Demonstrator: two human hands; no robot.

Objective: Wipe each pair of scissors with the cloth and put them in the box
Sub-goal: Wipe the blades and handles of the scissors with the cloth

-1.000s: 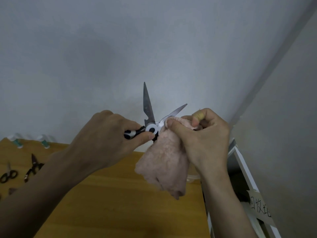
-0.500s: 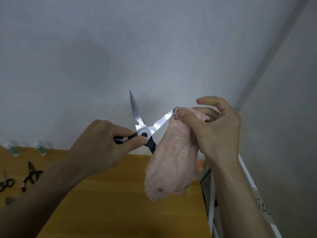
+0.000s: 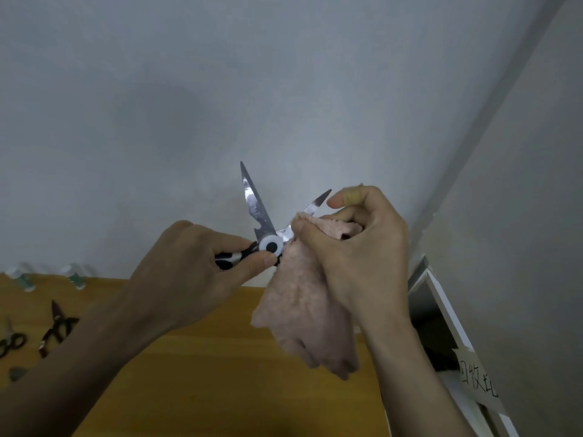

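A pale grey wall [image 3: 284, 89] rises behind an orange-brown wooden table [image 3: 220, 389]. Above it, the left hand [image 3: 186, 275] grips open scissors [image 3: 265, 234] by the handles; the right hand [image 3: 356, 257] pinches a pink cloth [image 3: 303, 310] around one blade. A white box [image 3: 441, 298] stands at the table's right; other scissors [image 3: 55, 326] lie far left.

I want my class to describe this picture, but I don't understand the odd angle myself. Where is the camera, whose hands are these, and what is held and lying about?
The camera sits on a person's head, looking down at their own bare hands. The left hand grips the open scissors by the handle. The right hand pinches a pink cloth round one blade. On the wooden table lie two more pairs of scissors. A white box stands at the right.
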